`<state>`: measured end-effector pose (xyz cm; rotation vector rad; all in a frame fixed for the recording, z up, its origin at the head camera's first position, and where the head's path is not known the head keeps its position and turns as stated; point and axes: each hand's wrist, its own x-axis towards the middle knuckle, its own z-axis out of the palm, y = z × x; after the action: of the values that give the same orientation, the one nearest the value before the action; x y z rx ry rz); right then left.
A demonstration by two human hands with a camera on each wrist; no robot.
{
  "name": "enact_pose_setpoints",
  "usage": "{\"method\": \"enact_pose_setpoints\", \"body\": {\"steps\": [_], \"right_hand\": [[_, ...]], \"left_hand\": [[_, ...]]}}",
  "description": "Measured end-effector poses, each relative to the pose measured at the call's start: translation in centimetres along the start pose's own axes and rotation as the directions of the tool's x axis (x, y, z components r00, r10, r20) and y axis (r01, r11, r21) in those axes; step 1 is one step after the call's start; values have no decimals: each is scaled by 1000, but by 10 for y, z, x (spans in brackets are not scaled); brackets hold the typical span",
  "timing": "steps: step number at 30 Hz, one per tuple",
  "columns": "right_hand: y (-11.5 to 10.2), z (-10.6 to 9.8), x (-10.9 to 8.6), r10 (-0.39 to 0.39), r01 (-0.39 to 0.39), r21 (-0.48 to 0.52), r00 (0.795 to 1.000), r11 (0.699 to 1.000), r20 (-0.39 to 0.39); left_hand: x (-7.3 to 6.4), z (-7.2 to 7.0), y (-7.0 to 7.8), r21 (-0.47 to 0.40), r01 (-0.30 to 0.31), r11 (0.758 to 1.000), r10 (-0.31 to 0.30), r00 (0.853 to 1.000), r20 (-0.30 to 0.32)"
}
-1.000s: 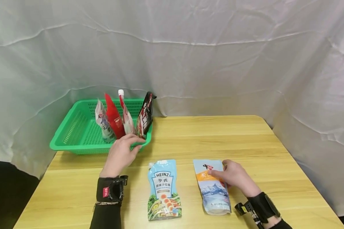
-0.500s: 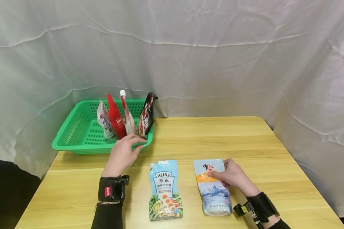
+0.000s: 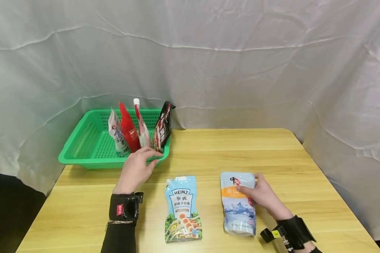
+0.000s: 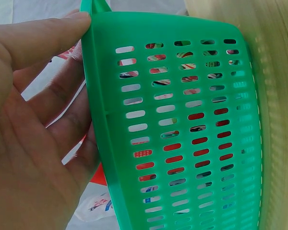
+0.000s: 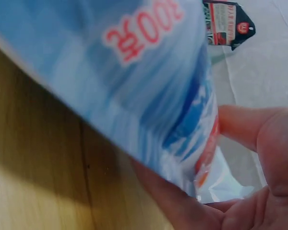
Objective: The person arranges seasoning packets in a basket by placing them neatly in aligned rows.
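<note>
In the head view my right hand [image 3: 266, 197] pinches the upper right edge of a blue-white pouch [image 3: 239, 215] with an orange band and a snowy mountain print. The right wrist view has the thumb on one face of this pouch [image 5: 120, 91] and fingers behind it, its edge raised off the wood. My left hand [image 3: 135, 171] grips the near right rim of a green plastic basket [image 3: 92, 161]. In the left wrist view the thumb lies on the rim of the basket [image 4: 100, 72], with the other fingers on its inner side. Between the hands a Heinz salad-dressing pouch [image 3: 183, 211] lies flat.
Inside the basket, at its right half, stand a white pouch [image 3: 117, 135], a red pouch [image 3: 130, 131], a white-capped red-and-white pouch [image 3: 142, 131] and a black pouch [image 3: 162, 130] leaning on the right wall. A pale curtain [image 3: 221, 77] hangs behind the wooden table [image 3: 234, 147].
My right hand has shifted the mountain-print pouch slightly right and away from me, and it now looks lifted. My left hand has stayed on the basket rim.
</note>
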<state>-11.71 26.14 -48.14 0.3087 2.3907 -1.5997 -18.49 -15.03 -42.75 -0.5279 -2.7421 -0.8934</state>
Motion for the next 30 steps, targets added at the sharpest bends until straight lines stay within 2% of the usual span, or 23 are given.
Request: {"method": "enact_pose_setpoints", "body": {"steps": [4,9,12,17,23,30], "right_hand": [[-4,-1,1,-50,53,70,998,996,-46],[-16,1,3,-162,175,134,981,975,-102],[-26,4,5,-239,256,104,959,961,-149],[-46,13,10,-321,336,32,921,941,-222],[-71,29,17,-357,405,138,892,904,-279],[-104,46,26,-407,477,231,865,848,-294]], "left_hand": [[1,-1,-1,-2,7,1000,-7,1000,-1],[2,-1,-2,4,11,1000,-11,1000,-1],[2,-1,-1,7,7,1000,-7,1000,6],[4,-1,2,2,4,1000,-4,1000,18],[4,1,4,11,-17,1000,17,1000,11],[2,0,3,41,-26,999,27,1000,-11]]}}
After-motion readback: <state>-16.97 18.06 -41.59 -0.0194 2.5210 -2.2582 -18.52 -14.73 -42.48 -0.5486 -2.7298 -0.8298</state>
